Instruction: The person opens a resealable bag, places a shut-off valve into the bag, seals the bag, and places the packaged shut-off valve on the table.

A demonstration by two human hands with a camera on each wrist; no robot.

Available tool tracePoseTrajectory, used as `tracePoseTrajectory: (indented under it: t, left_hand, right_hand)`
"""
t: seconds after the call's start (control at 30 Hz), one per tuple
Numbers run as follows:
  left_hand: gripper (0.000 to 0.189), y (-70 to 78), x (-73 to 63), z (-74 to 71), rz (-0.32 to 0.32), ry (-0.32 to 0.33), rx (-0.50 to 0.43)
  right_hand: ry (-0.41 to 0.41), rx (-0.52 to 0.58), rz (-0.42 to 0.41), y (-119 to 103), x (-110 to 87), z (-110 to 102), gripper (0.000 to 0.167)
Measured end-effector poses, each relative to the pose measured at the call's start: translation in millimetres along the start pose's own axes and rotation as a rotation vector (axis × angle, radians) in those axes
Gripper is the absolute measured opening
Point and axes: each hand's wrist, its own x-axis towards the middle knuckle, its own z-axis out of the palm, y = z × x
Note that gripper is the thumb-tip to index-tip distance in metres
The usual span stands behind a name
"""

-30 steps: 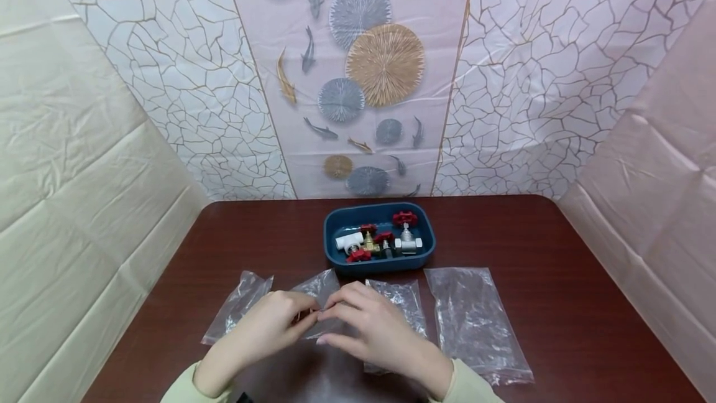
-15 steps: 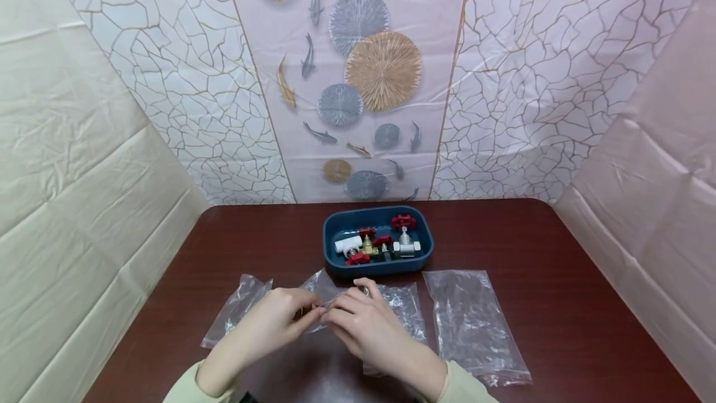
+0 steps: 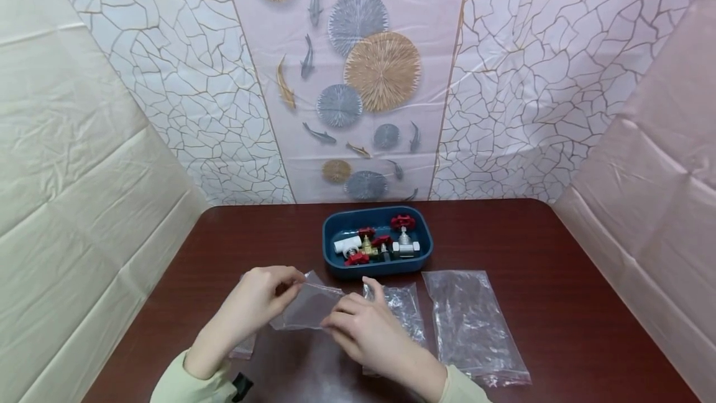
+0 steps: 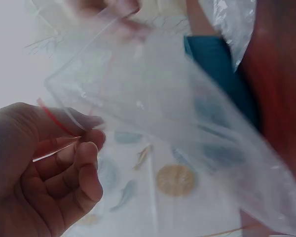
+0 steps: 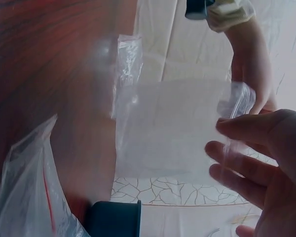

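Note:
Between my two hands a clear zip-lock bag (image 3: 306, 310) is stretched out above the table. My left hand (image 3: 258, 294) pinches its mouth by one end, near a red strip seen in the left wrist view. The left wrist view shows the bag's two lips (image 4: 64, 89) parted. My right hand (image 3: 363, 325) holds the other end of the mouth between thumb and fingers (image 5: 237, 163). In the right wrist view the film hangs flat, with nothing visible inside it. Behind the hands stands a blue tray (image 3: 330, 260) with several red-handled valves (image 3: 405, 244).
A large clear bag (image 3: 475, 328) lies flat at the right. Another bag (image 3: 405, 310) sits partly under my right hand. At the left, a further bag (image 3: 243, 348) is mostly covered by my left arm. Fabric-covered walls (image 3: 100, 204) enclose the brown table (image 3: 582, 303).
My left hand has moved left and slightly up, away from the right hand, so the bag is spread between them. The right hand's fingers have drawn together at the bag's edge.

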Motion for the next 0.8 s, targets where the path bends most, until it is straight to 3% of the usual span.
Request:
tracePoseTrajectory:
  t: [0.2, 0.4, 0.5, 0.8]
  left_hand:
    - [0.015, -3.5, 3.1, -11.9, 0.113, 0.125, 0.121]
    - [0.017, -8.8, 4.7, -19.0, 0.183, 0.230, 0.202]
    - [0.017, -10.5, 6.3, -19.6, 0.192, 0.255, 0.226]
    - [0.014, -9.2, 9.1, -19.5, 0.143, 0.241, 0.266]
  right_hand:
    - [-0.066, 0.006, 0.020, -5, -2.4, 2, 0.007]
    - [-0.055, 0.007, -0.025, -6, -1.1, 1, 0.005]
    - [-0.045, 0.020, -0.028, -6, -1.2, 1, 0.005]
    - [-0.002, -0.021, -0.072, -2, -3.3, 5, 0.011]
